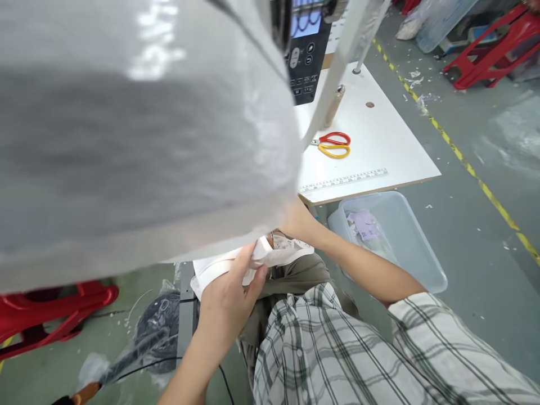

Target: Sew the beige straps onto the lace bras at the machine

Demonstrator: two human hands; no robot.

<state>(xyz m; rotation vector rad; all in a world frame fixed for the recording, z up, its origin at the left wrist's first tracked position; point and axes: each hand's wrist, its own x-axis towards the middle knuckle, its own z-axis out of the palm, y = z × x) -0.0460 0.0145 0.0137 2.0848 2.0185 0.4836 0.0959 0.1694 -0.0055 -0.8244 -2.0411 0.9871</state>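
White cloth (287, 254), pinched above the lap.
The left hand (225, 298) clamps its thumb and fingers on the cloth, maybe so it won't slip. The right hand (297, 219) is by the cloth's far right side, but the big grey machine (139, 163) hides its fingers, so I can't tell if they grip. Scissors (335, 145) lie on the white table (396, 140) to the right, perhaps for easy reach.

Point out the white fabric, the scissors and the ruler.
White fabric (279, 257), head view: its bunched folds.
Red-and-yellow-handled scissors (336, 145), head view: the handles.
Clear ruler (343, 180), head view: middle of its visible length.
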